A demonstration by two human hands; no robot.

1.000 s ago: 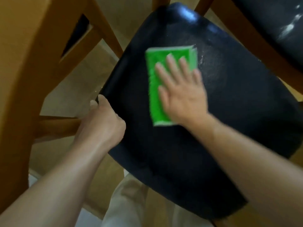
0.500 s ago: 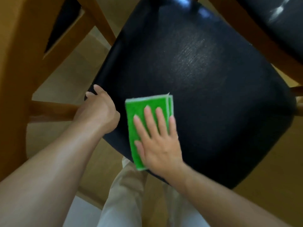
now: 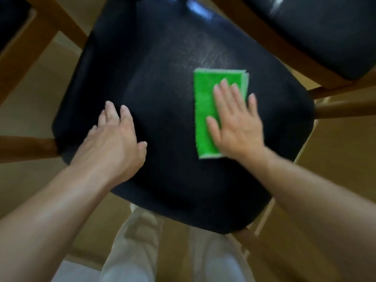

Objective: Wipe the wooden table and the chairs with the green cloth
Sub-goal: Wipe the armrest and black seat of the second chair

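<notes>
A folded green cloth lies flat on the right half of a black padded chair seat. My right hand presses down on the cloth with its fingers spread, covering the cloth's right side. My left hand rests flat on the seat's left part, fingers apart and holding nothing. The seat sits on a wooden frame whose rails stick out at the left and right.
A second black-seated wooden chair stands at the upper right, close to this seat. Wooden legs cross the upper left. Light wooden floor surrounds the chair. My legs in pale trousers are below the seat's near edge.
My right hand has slid the cloth from the seat's near left corner to its right half. My left hand has let go of the seat's left edge and now lies flat on the seat.
</notes>
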